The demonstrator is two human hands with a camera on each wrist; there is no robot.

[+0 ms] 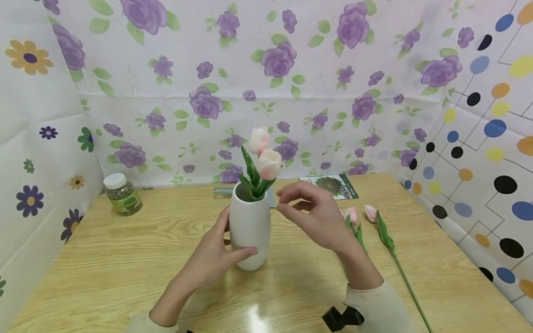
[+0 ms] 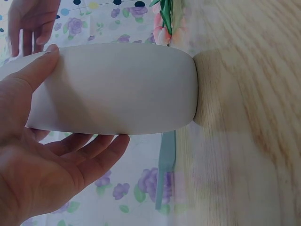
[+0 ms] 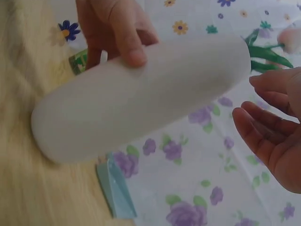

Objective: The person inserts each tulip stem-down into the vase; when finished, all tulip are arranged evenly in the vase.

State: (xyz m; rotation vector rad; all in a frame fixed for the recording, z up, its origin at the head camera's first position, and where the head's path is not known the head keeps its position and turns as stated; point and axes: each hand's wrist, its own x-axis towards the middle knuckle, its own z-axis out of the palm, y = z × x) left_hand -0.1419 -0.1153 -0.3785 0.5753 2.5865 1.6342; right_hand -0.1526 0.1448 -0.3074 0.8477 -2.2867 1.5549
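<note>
A white vase (image 1: 250,226) stands on the wooden table with two pale pink tulips (image 1: 269,164) and their green leaves rising from its mouth. My left hand (image 1: 212,254) grips the vase from the left, thumb across its front and fingers round the far side. In the left wrist view, the fingers (image 2: 106,157) curl along the vase wall. Just right of the vase's rim, my right hand (image 1: 312,212) hangs in the air with loosely bent fingers, holding nothing. The right wrist view shows a gap between its fingertips (image 3: 242,115) and the vase.
More tulips lie at the right, one tulip (image 1: 385,236) with a long stem and others partly behind my right forearm. A lidded jar (image 1: 122,194) stands at the back left. Behind the vase are a blue-grey flat object (image 1: 223,190) and a printed packet (image 1: 333,186). Patterned sheets enclose the table.
</note>
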